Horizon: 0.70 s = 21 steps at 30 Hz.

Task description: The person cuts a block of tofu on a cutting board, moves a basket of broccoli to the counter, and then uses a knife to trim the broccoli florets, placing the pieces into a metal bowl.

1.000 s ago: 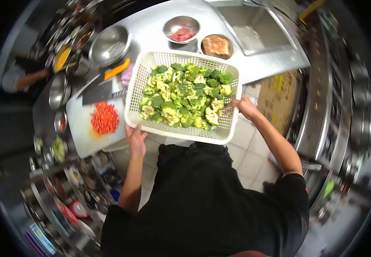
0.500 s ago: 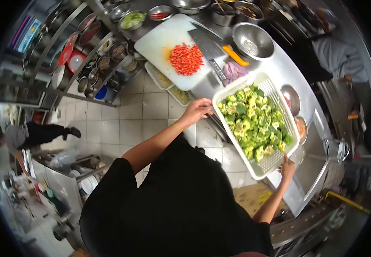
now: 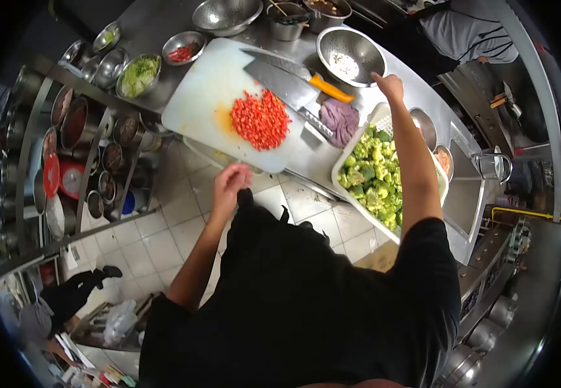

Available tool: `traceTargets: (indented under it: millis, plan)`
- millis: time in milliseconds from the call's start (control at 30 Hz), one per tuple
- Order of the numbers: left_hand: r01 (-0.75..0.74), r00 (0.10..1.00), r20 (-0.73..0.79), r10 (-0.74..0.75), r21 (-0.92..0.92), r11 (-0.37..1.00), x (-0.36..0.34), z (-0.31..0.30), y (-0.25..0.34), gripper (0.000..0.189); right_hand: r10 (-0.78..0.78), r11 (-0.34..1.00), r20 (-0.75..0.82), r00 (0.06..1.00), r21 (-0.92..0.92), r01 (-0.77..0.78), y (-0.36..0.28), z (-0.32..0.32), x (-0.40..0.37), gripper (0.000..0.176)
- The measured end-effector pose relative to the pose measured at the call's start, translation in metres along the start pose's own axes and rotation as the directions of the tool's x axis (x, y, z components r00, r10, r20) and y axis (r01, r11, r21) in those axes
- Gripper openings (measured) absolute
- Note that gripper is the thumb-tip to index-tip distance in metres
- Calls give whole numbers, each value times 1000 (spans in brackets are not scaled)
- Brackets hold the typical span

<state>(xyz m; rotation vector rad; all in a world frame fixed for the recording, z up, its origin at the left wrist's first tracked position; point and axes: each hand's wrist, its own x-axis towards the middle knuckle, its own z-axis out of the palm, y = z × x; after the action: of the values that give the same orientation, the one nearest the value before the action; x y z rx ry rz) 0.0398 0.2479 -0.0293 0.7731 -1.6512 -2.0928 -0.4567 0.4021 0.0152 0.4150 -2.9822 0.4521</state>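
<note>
My right hand (image 3: 390,87) reaches over the basket to the near rim of a steel colander (image 3: 342,48), its fingers closed at that rim; some pale bits lie inside. Beneath that forearm, a white plastic basket (image 3: 352,210) of broccoli florets (image 3: 372,171) rests at the counter's edge, partly hidden. My left hand (image 3: 232,180) hangs empty below the near edge of a white cutting board (image 3: 193,97), fingers loosely curled and apart. Chopped red chili (image 3: 261,119) is heaped on the board. A cleaver (image 3: 280,81) with an orange handle (image 3: 331,88) lies across its right side.
A purple cloth (image 3: 340,121) lies between board and basket. Bowls of red pepper pieces (image 3: 183,53) and shredded greens (image 3: 139,76) stand past the board. A sink (image 3: 465,194) is at right, a shelf of bowls (image 3: 86,142) at left. Two other people are nearby.
Both hands have left the broccoli basket. My right hand moved up to the colander, and my left hand drew back leftward. The view has shifted, bringing the board closer.
</note>
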Motion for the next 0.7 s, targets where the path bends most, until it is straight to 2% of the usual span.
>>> traceTargets:
  millis: [33, 100, 133, 233, 300, 367, 433, 467, 500, 533, 567, 600, 633, 700]
  plan:
    - [0, 1000, 3, 0, -1, 1000, -2, -12, 2, 16, 169, 983, 217, 961, 40, -182, -5, 7, 15, 50]
    - [6, 1000, 8, -6, 6, 1000, -9, -39, 3, 16, 252, 963, 159, 955, 60, -264, -1, 19, 32, 40]
    - [-8, 999, -51, 10, 41, 999, -13, -53, 0, 16, 272, 955, 134, 953, 89, -284, -5, 15, 33, 36]
    - [-8, 989, -147, 18, 68, 998, -18, -92, -13, 16, 321, 814, 34, 946, 501, -294, -10, 14, 61, 26]
    - [14, 981, -194, -1, 64, 998, -19, -104, -16, 16, 238, 843, -142, 961, 521, -132, 0, 16, 99, 24]
    - [11, 969, -249, 9, 79, 997, -19, -107, -7, 15, 110, 846, -288, 951, 529, 62, -24, -35, 84, 22]
    - [10, 963, -268, 15, 91, 996, -19, -101, 1, 15, -140, 938, -425, 894, 231, 257, -33, -75, 88, 17]
    - [-26, 958, -282, 52, 96, 995, -19, -96, 3, 14, -148, 936, -417, 897, 232, 263, -46, -89, 76, 17]
    - [-66, 952, -293, 93, 101, 993, -19, -90, 5, 15, -401, 808, -614, 679, 112, 579, -66, -100, 54, 12]
    - [-67, 950, -298, 95, 101, 993, -19, -83, 6, 15, -568, 594, -744, 353, -74, 801, -82, -104, 32, 10]
    - [-83, 945, -306, 113, 108, 991, -20, -74, 7, 15, -587, 720, -630, 508, -119, 684, -88, -94, 12, 10]
    - [-98, 941, -314, 130, 117, 988, -23, -65, 6, 15, -734, 591, -568, 373, -263, 763, -68, -64, 24, 5]
    - [-95, 939, -318, 128, 119, 988, -26, -56, 4, 15, -810, 385, -516, 278, -112, 916, -70, -54, 12, 2]
    - [-116, 937, -315, 154, 137, 984, -32, -42, 2, 15, -909, 331, -339, 243, -230, 915, -72, -47, -2, 3]
